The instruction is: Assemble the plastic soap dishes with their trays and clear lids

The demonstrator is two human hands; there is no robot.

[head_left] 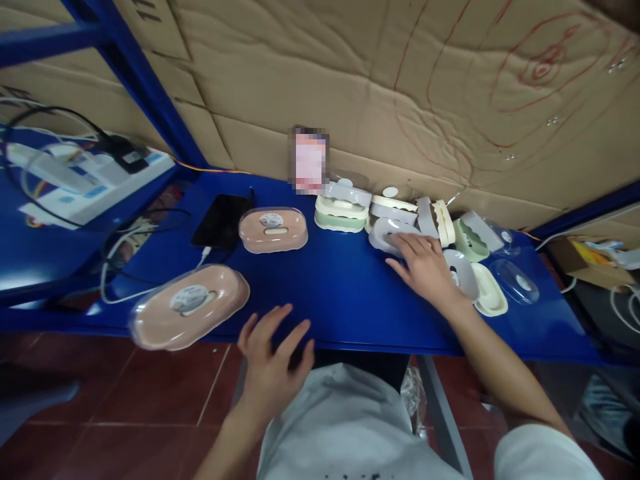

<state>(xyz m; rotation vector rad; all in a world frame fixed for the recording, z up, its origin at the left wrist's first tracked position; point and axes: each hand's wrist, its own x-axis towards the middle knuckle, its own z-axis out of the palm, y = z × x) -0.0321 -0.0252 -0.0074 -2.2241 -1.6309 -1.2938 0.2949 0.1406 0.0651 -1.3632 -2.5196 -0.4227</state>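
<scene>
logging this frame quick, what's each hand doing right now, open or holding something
Left hand: open, fingers spread over the blue table edge, holding nothing.
Right hand: open, palm down, fingertips on a grey soap-dish part, not gripping it.

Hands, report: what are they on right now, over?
Left hand open, empty, at table edge. Right hand open, resting on grey tray in parts pile. Pink boxes left, nothing blocking.

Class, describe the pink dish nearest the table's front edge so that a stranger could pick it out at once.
Start at the blue table and follow its front edge to the left, past the left hand. There lies a pink oval dish under a clear cover with a round label. Unlike the other pink dish farther back beside the black phone, it overhangs the front edge.
</scene>
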